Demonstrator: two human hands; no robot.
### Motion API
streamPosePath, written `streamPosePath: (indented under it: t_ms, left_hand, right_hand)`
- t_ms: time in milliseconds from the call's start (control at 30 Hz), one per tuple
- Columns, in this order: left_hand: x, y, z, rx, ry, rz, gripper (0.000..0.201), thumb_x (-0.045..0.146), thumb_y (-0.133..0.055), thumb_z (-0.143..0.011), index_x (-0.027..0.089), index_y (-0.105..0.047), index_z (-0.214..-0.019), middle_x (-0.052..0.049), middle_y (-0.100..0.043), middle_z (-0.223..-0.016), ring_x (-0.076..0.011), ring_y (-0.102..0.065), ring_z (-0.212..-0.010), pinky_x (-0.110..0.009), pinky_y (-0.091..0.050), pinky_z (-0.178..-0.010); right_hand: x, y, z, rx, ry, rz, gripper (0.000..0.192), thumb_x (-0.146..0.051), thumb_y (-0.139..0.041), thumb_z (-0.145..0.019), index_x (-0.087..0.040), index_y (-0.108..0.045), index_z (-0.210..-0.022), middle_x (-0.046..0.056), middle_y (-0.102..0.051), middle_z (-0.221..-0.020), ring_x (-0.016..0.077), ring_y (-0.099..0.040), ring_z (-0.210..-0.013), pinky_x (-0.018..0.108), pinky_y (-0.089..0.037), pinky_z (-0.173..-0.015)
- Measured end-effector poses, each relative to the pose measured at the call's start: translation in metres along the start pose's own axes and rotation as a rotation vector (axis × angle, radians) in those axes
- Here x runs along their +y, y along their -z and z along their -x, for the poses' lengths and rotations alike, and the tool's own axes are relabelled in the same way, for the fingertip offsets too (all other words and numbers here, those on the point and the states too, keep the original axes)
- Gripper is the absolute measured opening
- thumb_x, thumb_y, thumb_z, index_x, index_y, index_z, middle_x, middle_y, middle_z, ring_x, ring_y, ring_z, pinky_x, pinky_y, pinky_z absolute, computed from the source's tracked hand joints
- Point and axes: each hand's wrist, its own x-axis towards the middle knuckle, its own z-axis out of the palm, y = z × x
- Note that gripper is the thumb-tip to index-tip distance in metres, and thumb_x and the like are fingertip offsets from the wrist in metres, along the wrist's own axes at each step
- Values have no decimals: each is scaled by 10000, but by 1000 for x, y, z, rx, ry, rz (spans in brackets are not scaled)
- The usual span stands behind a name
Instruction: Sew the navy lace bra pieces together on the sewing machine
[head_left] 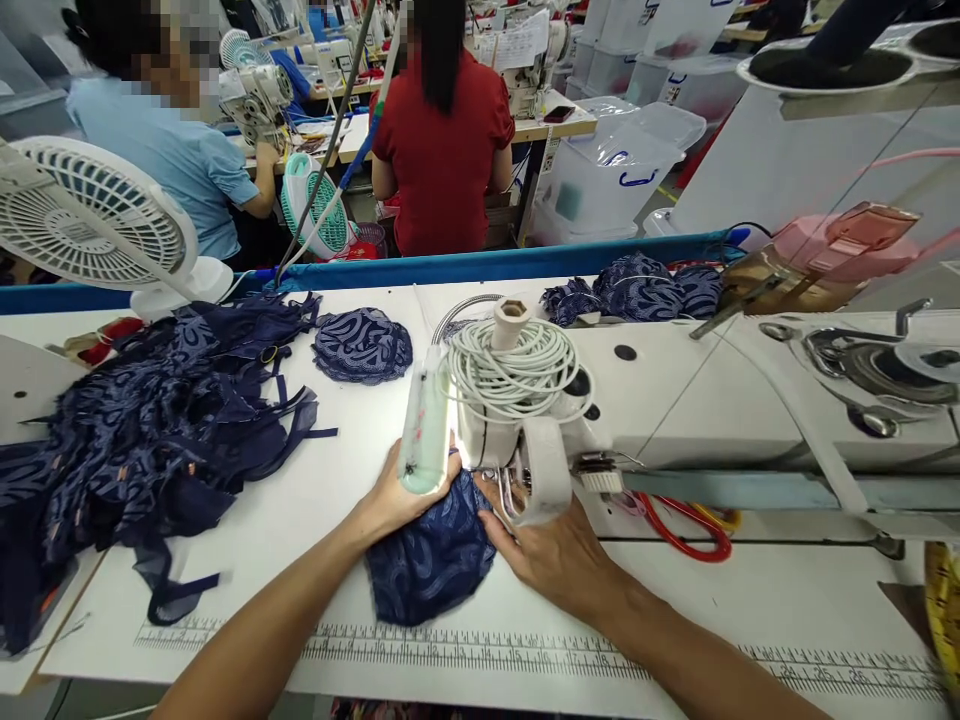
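A navy lace fabric piece (431, 565) lies under the head of a white sewing machine (645, 385), its lower part spread on the table. My left hand (401, 490) grips the piece's upper left edge, and a lit lamp (424, 440) on the machine hides some of its fingers. At the right edge near the needle area, my right hand (551, 555) holds the same piece between thumb and fingers. The machine head covers some of those fingertips. Coiled pale cord (517, 365) sits on top of the head.
A heap of navy lace pieces (150, 430) covers the left side. Behind the machine lie a lace stack (362, 345) and lace bundles (637, 285). Red-handled scissors (686, 535) rest under the machine arm. A white fan (97, 220) stands left. Two people work at machines beyond.
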Motion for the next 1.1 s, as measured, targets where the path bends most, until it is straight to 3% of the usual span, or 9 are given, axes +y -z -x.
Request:
streamPosePath:
  t_ms: [400, 467, 567, 633, 733, 933, 1100]
  left_hand:
    - [9, 0, -2, 19, -28, 6, 186, 328, -620, -749, 162, -582, -824, -25, -623, -778, -172, -584, -727, -273, -492, -699]
    - [9, 1, -2, -3, -31, 38, 184, 326, -615, -751, 163, -580, -829, -37, -635, -799, -178, -592, -737, -282, -496, -707]
    - [8, 1, -2, -27, -19, 56, 201, 319, -610, -751, 163, -584, -875, -54, -650, -852, -191, -610, -781, -294, -502, -744]
    - [6, 1, -2, -14, -5, 40, 215, 310, -608, -737, 166, -578, -894, -50, -648, -867, -192, -614, -797, -293, -501, -754]
    - [7, 0, -2, -1, 9, 17, 202, 301, -607, -716, 176, -565, -868, -28, -634, -837, -179, -597, -764, -285, -495, -733]
    - [17, -1, -3, 10, 50, -54, 99, 263, -587, -721, 201, -510, -720, 11, -573, -719, -174, -567, -738, -285, -479, -718]
    - [23, -3, -2, -19, 61, -82, 181, 238, -581, -710, 218, -421, -628, 34, -485, -611, -172, -537, -698, -264, -455, -649]
  right_hand:
    - [0, 0, -1, 10, -14, -16, 312, -249, -488, -953, -135, -661, -1186, 95, -665, -795, 230, -599, -783, 415, -424, -790]
    - [4, 1, -2, 64, -15, -74, 250, -233, -515, -939, -163, -688, -1106, 69, -658, -770, 210, -597, -755, 392, -427, -774]
    - [13, 3, -2, 226, -80, -156, 216, -148, -491, -912, -190, -684, -825, 39, -621, -701, 177, -573, -700, 321, -420, -674]
    - [20, 4, -2, 293, -139, -161, 282, -94, -437, -892, -195, -614, -697, 25, -571, -636, 159, -526, -623, 291, -388, -586]
    - [25, 5, -3, 304, -162, -155, 294, -72, -399, -877, -200, -554, -663, 8, -526, -595, 144, -467, -554, 274, -342, -517]
    - [20, 8, -8, 326, -145, -160, 279, -44, -385, -852, -206, -520, -671, -9, -521, -599, 140, -468, -556, 280, -333, -550]
    - [20, 6, -7, 333, -144, -157, 256, -31, -397, -850, -197, -555, -737, -5, -538, -631, 151, -478, -593, 291, -325, -573]
